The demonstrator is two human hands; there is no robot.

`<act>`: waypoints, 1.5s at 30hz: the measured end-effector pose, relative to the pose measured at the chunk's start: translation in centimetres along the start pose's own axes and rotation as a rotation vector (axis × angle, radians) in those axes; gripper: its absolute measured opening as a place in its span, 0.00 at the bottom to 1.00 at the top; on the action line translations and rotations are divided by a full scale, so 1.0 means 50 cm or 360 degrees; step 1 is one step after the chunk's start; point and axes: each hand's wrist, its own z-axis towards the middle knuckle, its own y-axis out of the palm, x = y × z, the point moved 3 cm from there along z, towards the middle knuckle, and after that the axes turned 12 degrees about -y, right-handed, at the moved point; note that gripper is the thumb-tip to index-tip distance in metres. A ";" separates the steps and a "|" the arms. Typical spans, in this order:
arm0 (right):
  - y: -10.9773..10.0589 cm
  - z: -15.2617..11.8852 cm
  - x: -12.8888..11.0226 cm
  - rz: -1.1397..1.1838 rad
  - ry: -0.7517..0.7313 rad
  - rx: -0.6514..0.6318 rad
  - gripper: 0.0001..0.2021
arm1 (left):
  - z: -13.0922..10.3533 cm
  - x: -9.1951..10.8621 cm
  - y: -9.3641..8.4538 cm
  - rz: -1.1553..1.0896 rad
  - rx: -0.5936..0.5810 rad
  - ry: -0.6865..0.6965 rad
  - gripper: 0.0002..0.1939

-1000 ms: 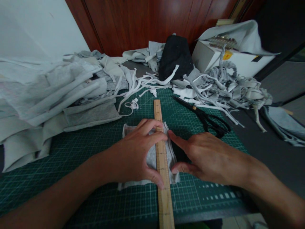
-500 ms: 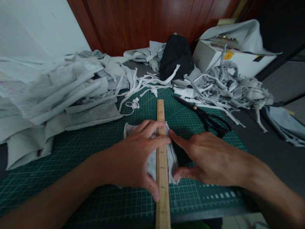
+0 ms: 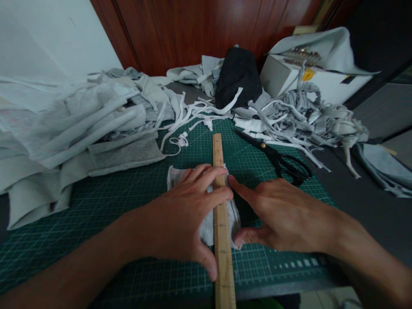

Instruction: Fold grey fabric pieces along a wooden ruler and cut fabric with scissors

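Observation:
A wooden ruler (image 3: pixel 222 231) lies lengthwise across a small piece of grey fabric (image 3: pixel 207 229) on a green cutting mat (image 3: pixel 135 195). My left hand (image 3: pixel 189 206) holds the ruler, its fingertips over the top and its thumb against the left edge. Much of the fabric is hidden under that hand and the ruler. On the fabric's right edge rests my right hand (image 3: pixel 273 210), with index finger and thumb spread apart at its far and near ends; its other fingers are bent under and partly hidden.
Black scissors (image 3: pixel 273 152) lie at the right of the mat. Grey cloth pieces (image 3: pixel 106 116) are heaped on the left, and fabric strips (image 3: pixel 289 116) tangle at the back right. Behind them are a black cloth item (image 3: pixel 240 77) and a white box (image 3: pixel 277 77).
The ruler's near end has swung slightly right, nearer the fabric's right edge. My left hand has shifted right with it. My right hand stays almost still.

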 end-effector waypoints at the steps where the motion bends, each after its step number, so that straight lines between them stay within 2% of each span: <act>1: 0.000 0.000 0.000 0.0003 0.0003 0.0002 0.53 | 0.000 0.000 0.001 -0.0007 0.0006 0.0005 0.46; 8: -0.005 0.000 0.000 0.0019 0.0011 -0.0007 0.47 | 0.005 0.004 0.003 0.0013 0.0010 -0.0005 0.46; 11: -0.006 0.000 -0.001 0.0019 0.0013 -0.0008 0.47 | 0.008 0.005 0.002 -0.0027 0.0000 -0.0019 0.46; 17: -0.007 0.002 -0.001 0.0006 0.0021 -0.0031 0.52 | 0.010 -0.004 0.004 -0.0042 0.0018 -0.0020 0.55; 22: -0.006 0.003 -0.001 -0.0007 0.0020 -0.0030 0.54 | 0.014 -0.010 0.003 -0.0063 0.0041 0.0006 0.52; 30: -0.005 0.009 0.009 0.0166 0.0103 0.0035 0.54 | 0.010 -0.007 -0.004 -0.0074 0.0018 -0.0092 0.43; 37: -0.002 0.013 0.013 0.0234 0.0126 0.0038 0.57 | 0.008 -0.011 0.000 -0.0005 0.0052 -0.0066 0.44; 45: -0.001 0.011 0.008 0.0052 0.0050 0.0029 0.56 | 0.009 -0.004 -0.005 -0.0003 0.0026 -0.0117 0.40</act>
